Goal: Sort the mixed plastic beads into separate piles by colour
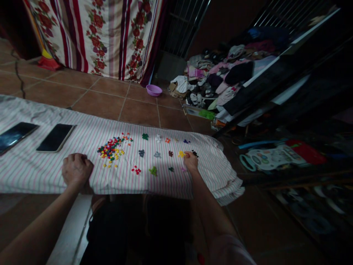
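My right hand (191, 161) is closed in a pinch at the small yellow pieces (181, 154); whatever its fingertips hold is hidden. Black pieces (194, 153) lie just beyond that hand, and a few pink ones (184, 169) are below it. On the left, my left hand (77, 168) rests on the striped cloth (107, 183) with its fingers curled in. Between the hands sits a mixed heap of tiny colored pieces (110, 149). Small single-color groups stand in rows: dark green (145, 136), white (158, 138), orange (167, 140), grey (157, 154), brown (170, 153), red (136, 170), lime green (153, 170).
Two phones (56, 138) lie on the cloth at the left. Beyond it, a purple basin (154, 90) is on the tiled floor near a floral curtain (110, 40). Piled clothes (212, 77) fill the back right, and a toy panel (275, 156) is at the right.
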### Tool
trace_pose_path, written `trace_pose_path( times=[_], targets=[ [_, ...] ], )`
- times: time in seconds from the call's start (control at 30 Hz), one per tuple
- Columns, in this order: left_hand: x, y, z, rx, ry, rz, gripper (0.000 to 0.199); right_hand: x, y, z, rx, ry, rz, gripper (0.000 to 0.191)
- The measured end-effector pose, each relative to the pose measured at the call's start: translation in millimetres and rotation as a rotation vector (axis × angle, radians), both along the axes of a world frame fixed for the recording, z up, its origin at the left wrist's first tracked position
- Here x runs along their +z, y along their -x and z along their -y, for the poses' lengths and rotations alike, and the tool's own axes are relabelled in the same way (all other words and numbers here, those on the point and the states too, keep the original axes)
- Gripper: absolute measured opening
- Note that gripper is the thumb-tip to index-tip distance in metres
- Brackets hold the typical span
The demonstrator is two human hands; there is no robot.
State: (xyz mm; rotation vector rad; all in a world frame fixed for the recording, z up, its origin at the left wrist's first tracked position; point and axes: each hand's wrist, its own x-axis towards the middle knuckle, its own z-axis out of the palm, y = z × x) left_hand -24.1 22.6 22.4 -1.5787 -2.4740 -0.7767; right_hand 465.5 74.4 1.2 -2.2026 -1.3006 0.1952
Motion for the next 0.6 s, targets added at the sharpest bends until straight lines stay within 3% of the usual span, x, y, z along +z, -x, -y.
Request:
trace_pose_path(
  times=[0.27,0.47,0.6],
  targets=[
    [-8.3,4,-1,-0.004,-0.007,-0.042,0.023,-3.4,6,5,0.085,-0.068,-0.053,0.034],
    [-11.3,5,-1,-0.004,-0.021,-0.06,0.022,0.4,12,3,0.169,-0.009,0.095,0.046],
    [-12.1,5,-2,0.0,-0.018,-0.06,0.022,-1.9,10,-1,0.188,0.023,0.148,0.04]
  ],
)
